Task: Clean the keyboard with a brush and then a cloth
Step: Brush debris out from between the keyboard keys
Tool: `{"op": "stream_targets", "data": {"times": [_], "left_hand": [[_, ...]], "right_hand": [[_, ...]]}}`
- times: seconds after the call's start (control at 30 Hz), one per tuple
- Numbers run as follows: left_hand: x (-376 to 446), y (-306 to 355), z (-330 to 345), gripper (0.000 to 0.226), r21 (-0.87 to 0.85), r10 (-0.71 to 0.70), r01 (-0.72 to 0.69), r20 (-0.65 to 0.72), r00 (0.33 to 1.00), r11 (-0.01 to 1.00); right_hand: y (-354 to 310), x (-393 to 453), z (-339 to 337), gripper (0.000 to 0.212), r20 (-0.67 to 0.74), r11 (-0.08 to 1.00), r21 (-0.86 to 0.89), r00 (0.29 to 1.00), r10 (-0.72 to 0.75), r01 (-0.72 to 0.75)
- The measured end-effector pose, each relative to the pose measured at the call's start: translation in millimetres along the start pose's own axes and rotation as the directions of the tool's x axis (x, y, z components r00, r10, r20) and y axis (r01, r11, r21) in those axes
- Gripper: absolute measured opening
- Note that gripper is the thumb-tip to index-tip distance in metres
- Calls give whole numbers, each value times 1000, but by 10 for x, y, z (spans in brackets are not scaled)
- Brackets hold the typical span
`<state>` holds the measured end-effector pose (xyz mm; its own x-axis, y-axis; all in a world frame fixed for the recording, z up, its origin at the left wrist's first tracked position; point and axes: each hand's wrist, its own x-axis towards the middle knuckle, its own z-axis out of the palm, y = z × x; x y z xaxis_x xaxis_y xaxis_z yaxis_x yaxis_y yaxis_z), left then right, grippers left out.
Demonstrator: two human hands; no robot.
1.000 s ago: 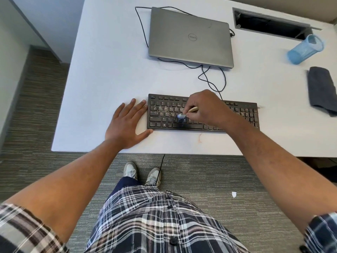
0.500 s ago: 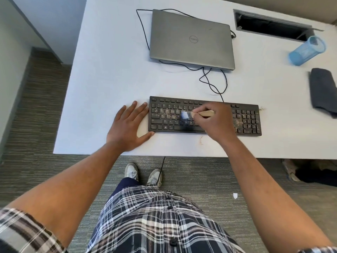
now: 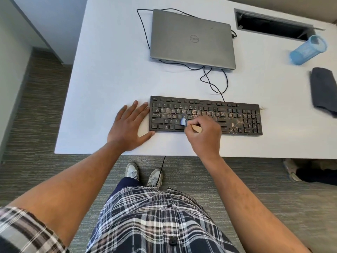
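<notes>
The right hand (image 3: 204,133) drew the brush (image 3: 184,122) (bristles down) nearer across the keyboard (image 3: 242,115).

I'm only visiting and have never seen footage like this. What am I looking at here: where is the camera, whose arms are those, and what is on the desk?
There is no machine: the camera sits on a person's head, looking down at their own arms. The right hand grips a small brush, its bristles on a dusty black keyboard. The left hand lies flat on the white desk, against the keyboard's left end. Farther back lies a closed laptop. On the right stand a blue cup and a dark cloth, not yet used.
</notes>
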<state>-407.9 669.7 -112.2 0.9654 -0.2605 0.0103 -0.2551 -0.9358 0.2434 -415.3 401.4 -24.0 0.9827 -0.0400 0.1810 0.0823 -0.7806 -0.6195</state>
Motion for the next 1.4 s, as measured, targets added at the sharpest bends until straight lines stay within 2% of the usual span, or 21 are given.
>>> {"op": "stream_targets", "data": {"times": [0.2,0.37,0.57,0.7,0.87,1.03,1.17,1.3,1.4], "left_hand": [[6,-5,19,87,11,14,-14,-4,1000,1000],[0,-5,17,86,11,12,-12,-9,1000,1000],[3,-8,15,85,25,16,-16,-12,1000,1000],[5,-6,20,85,18,20,-20,-15,1000,1000],[7,-13,16,85,23,22,-22,-14,1000,1000],[1,-8,17,84,21,24,-23,-14,1000,999],[4,-4,11,85,24,25,-24,-10,1000,999],[7,-7,0,85,30,21,-21,-8,1000,999],[5,-6,0,85,26,24,-24,-5,1000,999]], "right_hand": [[9,53,9,5,-90,1000,25,996,2,0],[66,-53,50,5,-30,1000,-3,1000,-2,1],[52,7,6,4,-123,998,57,992,-27,34],[72,-43,13,4,-46,999,28,998,-38,39],[65,96,-15,5,-117,998,60,993,-12,19],[30,41,14,4,22,998,55,1000,-17,16],[7,131,10,5,-50,998,63,999,-21,25],[-24,99,32,4,47,998,40,998,-47,45],[-1,143,21,6,16,999,34,999,-27,27]]}}
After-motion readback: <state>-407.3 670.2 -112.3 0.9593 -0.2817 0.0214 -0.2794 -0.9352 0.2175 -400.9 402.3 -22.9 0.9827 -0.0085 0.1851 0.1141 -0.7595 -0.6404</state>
